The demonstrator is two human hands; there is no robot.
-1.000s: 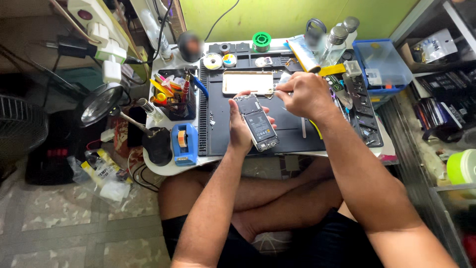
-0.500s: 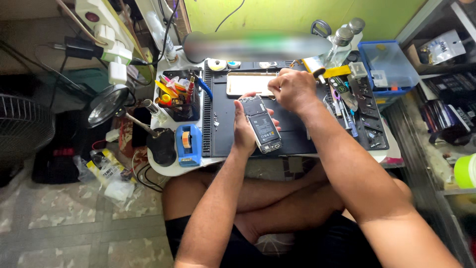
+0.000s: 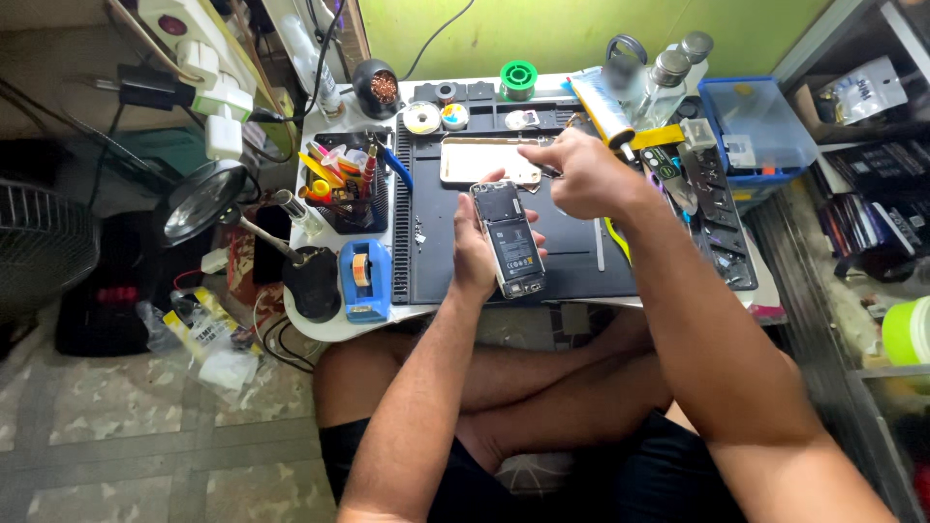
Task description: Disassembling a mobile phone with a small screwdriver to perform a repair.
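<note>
The person's left hand (image 3: 477, 254) is clamped around an opened smartphone (image 3: 511, 239), back cover off so its battery and circuit board face up. The phone hangs just above the near half of the dark repair mat (image 3: 572, 260), tilted slightly, gripped by its long edges.

The right hand (image 3: 581, 174) hovers just beyond the phone's top end, fingers pinched together; whether they hold a small tool or screw cannot be told. Past the phone, on the mat's far half, lies the detached gold back cover (image 3: 490, 161). A blue tape dispenser (image 3: 365, 281) sits off the mat's left edge, with a tool caddy (image 3: 347, 184) behind it.

The phone looks light and stiff, but with its internals bare it is likely fragile: the edge frame seems the safe place to hold it, keeping fingers off the board and flex cables.
</note>
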